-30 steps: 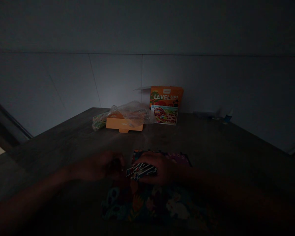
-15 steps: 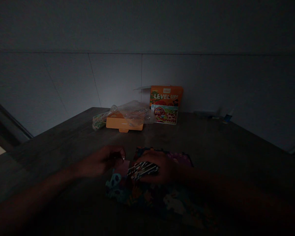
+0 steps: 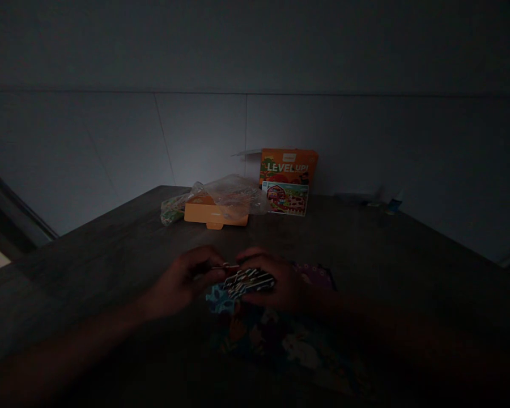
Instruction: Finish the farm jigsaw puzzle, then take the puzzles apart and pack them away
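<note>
The picture is very dark. My right hand (image 3: 278, 283) is wrapped round a stack of puzzle pieces (image 3: 251, 282), their pale cut edges facing left. At the stack's upper left, my left hand (image 3: 191, 279) pinches a thin puzzle piece (image 3: 229, 266) seen edge-on, so its print is hidden. Below both hands, colourful printed puzzle pieces (image 3: 301, 348) with a white animal lie on the table. Light blue printing (image 3: 219, 300) shows just left of the stack, and a purple part (image 3: 310, 275) appears behind my right hand.
On the far side of the grey table (image 3: 110, 249) stands an orange "LEVEL UP!" box (image 3: 287, 161) with a farm picture card (image 3: 287, 198) before it. Left of these sits an orange tray (image 3: 216, 215) under a clear plastic bag (image 3: 233, 192). A small bottle (image 3: 393, 204) stands back right.
My left hand has moved right, up against the stack. The pinkish piece by its fingers no longer shows face-on. The light blue printed part has shifted right, closer to the stack.
</note>
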Tool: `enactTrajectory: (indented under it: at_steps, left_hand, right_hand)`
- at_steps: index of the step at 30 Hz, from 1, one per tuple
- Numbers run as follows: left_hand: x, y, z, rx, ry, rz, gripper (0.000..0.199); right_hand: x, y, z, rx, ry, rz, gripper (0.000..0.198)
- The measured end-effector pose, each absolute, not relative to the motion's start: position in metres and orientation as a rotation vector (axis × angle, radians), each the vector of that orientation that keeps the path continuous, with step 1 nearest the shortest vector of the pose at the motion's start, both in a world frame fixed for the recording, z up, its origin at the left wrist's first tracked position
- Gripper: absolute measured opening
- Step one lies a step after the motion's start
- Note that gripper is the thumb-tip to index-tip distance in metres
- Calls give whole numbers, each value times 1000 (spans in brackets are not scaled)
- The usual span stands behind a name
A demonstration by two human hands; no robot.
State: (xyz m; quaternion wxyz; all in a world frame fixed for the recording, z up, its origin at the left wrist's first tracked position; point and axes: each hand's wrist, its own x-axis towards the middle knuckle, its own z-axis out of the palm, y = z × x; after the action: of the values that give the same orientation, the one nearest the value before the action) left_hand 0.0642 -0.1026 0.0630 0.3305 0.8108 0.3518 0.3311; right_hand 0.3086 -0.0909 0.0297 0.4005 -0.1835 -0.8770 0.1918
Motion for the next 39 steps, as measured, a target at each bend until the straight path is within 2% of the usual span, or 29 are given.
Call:
enactTrajectory:
  at_steps: [3,7,10,14,19,22,26,27,29,31,32,35,39]
  left_hand:
    - [64,-106,64,2179,888,726,20]
    - [62,-103,60,2230,851,461,43]
    - [63,-96,50,2117,861,430,27]
    - [66,-83,36,2053,997,605,25]
    - [78,-76,42,1918,1000,767,24]
    - [84,-67,59,1909,886,687,27]
    - [82,-33,83,2053,910,396,28]
    - [81,-22,87,2161,978,409,28]
    - [80,1,91,2513,1245,796,35]
    - [79,22,88,2839,1397,954,58]
    - [79,31,85,2929,1422,904,58]
    - [77,46,76,2983,1376,704,31]
    - [65,36,77,2889,1209,974,29]
  right_hand:
    - [309,-91,26,-569,-2239,536,41]
    - [310,-93,26,-620,-2185,505,41]
    - [310,-96,29,-675,-2077,475,40]
    - [310,-97,31,-776,-1835,518,40]
    - [307,-88,29,-868,-1921,804,62]
    - [305,-80,27,-894,-1943,807,53]
    - [306,-73,26,-995,-1837,931,47]
    - [306,-72,26,-1028,-1804,953,47]
    - [306,-70,25,-1080,-1741,965,46]
    - [306,-69,26,-1105,-1697,964,46]
    - [307,-68,27,-1110,-1687,957,47]
    - [313,-63,36,-1120,-1650,893,48]
    - [333,-48,63,-1104,-1483,812,51]
